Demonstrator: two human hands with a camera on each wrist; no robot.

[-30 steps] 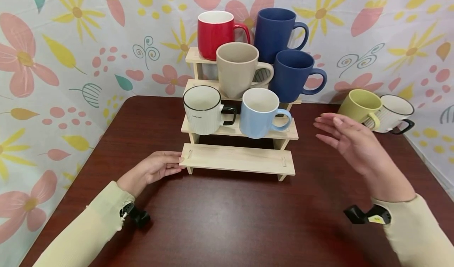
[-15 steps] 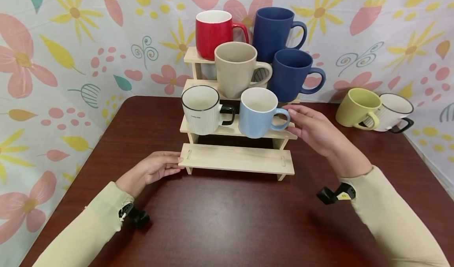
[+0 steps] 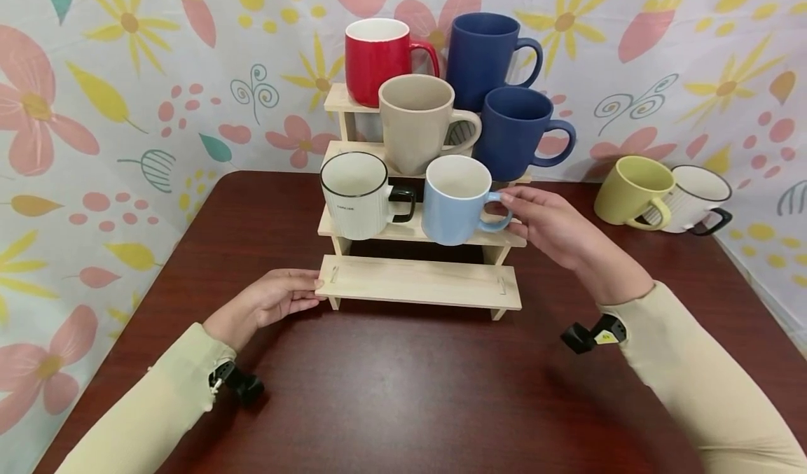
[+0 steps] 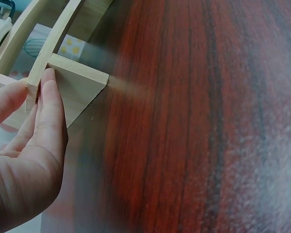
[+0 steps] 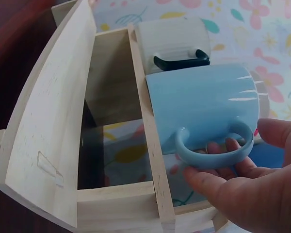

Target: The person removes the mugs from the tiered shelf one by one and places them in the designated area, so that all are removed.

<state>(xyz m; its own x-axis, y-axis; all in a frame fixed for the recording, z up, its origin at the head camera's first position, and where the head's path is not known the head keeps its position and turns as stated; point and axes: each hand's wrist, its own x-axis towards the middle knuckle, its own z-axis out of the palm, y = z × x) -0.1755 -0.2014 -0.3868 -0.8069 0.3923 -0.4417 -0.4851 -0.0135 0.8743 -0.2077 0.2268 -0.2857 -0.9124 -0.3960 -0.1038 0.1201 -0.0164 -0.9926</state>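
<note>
The person's right hand (image 3: 557, 225) grips the light blue mug (image 3: 450, 215), its fingers clamped on the handle (image 5: 214, 159), with fingertips showing through the loop. The mug stands upright on the 3rd step from the top of a 4-step wooden rack (image 3: 419, 280), at the right end. Just beside it, to the left, is a ribbed white mug (image 3: 353, 206) with a black rim and black handle.

The left hand (image 3: 277, 299) pinches the left end of the rack's lowest board, thumb above and fingers below.

On the 2nd step are a beige mug (image 3: 412, 127) and a navy mug (image 3: 512, 134); on the top step, a red mug (image 3: 376, 64) and a taller-looking navy cup (image 3: 480, 61).

Well to the right, 2 more stand on the dark red-brown worktop (image 3: 378, 390): an olive-yellow mug (image 3: 630, 190), partly covering a black-rimmed white cup (image 3: 701, 194). Behind hangs a floral cloth (image 3: 277, 47).
</note>
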